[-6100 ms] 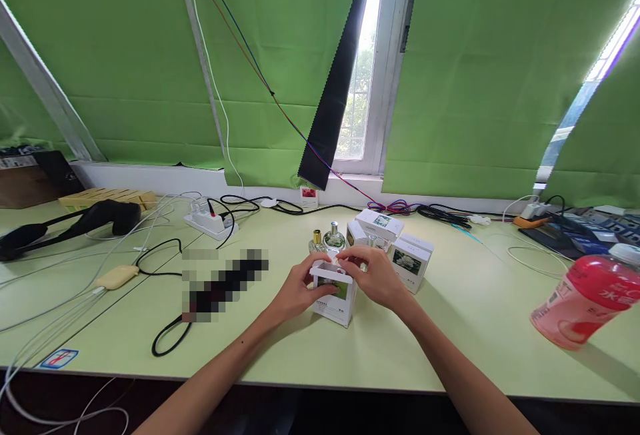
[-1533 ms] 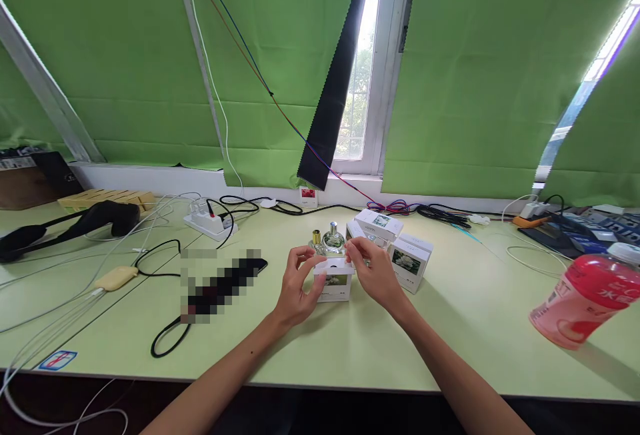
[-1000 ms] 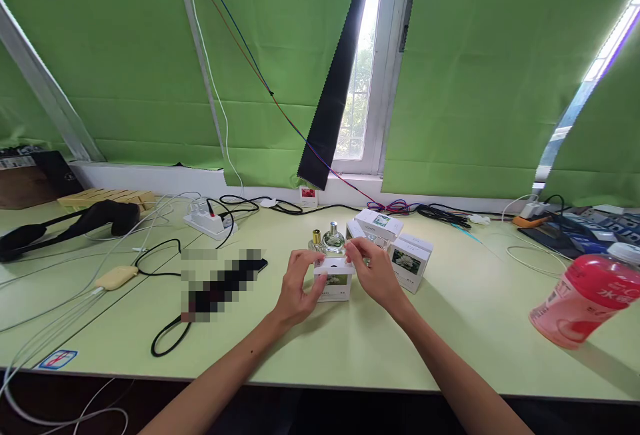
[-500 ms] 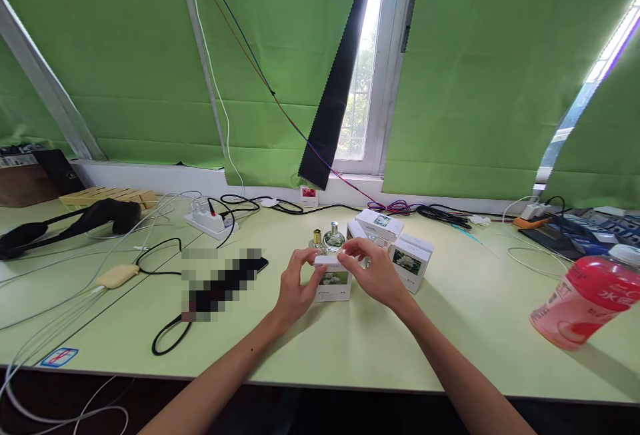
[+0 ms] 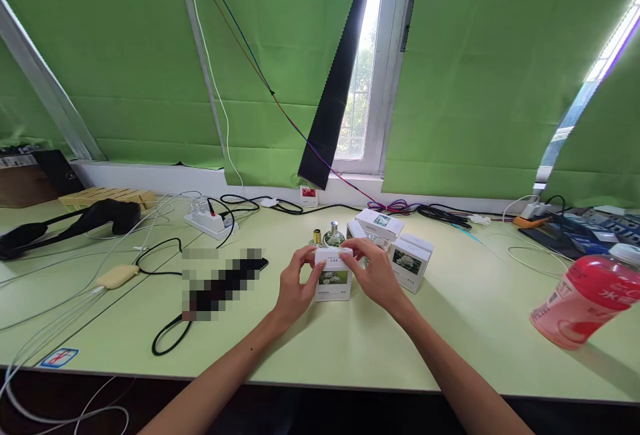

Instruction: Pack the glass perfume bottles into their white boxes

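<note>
Both hands are gripping a small white box (image 5: 333, 274) standing upright on the green table (image 5: 350, 348), its printed face turned toward the wearer, long axis vertical. The left hand (image 5: 294, 286) is clasping it at nine o'clock, the right hand (image 5: 373, 274) at three, fingertips pressing its closed top; a glass bottle (image 5: 333, 236) is standing just behind at twelve
</note>
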A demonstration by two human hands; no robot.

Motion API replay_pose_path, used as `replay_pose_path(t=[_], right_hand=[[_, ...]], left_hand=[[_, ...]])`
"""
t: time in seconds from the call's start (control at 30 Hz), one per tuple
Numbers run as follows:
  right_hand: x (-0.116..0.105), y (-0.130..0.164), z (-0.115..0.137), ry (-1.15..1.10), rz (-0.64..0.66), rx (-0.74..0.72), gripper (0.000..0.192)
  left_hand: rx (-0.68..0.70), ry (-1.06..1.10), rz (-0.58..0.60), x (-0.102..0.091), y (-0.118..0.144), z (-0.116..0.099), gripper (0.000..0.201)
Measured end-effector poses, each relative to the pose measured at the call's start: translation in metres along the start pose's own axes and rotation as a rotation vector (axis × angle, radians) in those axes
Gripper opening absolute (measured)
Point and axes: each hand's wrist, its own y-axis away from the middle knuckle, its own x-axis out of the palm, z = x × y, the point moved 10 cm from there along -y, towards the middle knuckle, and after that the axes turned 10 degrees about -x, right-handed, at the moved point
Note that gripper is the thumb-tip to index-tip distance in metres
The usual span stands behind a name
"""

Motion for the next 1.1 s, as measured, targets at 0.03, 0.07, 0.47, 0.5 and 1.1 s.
replay_pose_path(t=[0.03,0.07,0.47,0.5,1.1], right_hand=[[0.0004,0.0002,-0.0007,0.001,-0.002,-0.003,0.016],[0.0007,0.0004,-0.0012,0.002,-0.003,-0.006,0.016],[0.0034,0.0015,-0.0053,-0.01,-0.005,-0.011,0.015],[0.0038,0.0015,-0.0055,-0.007,-0.003,-0.012,0.016],[0.0063,0.0013,-0.0074,0.016,0.009,-0.009,0.016]], left_hand=[[0.005,0.006,-0.003,-0.0003,0.0001,-0.0006,0.026],[0.007,0.011,-0.006,-0.0007,0.0002,-0.001,0.025],[-0.044,0.046,-0.023,-0.0027,0.0,0.0058,0.024],[-0.044,0.046,-0.029,-0.0032,0.0,0.0056,0.024],[-0.1,0.055,-0.004,-0.0029,-0.0061,-0.0009,0.02]])
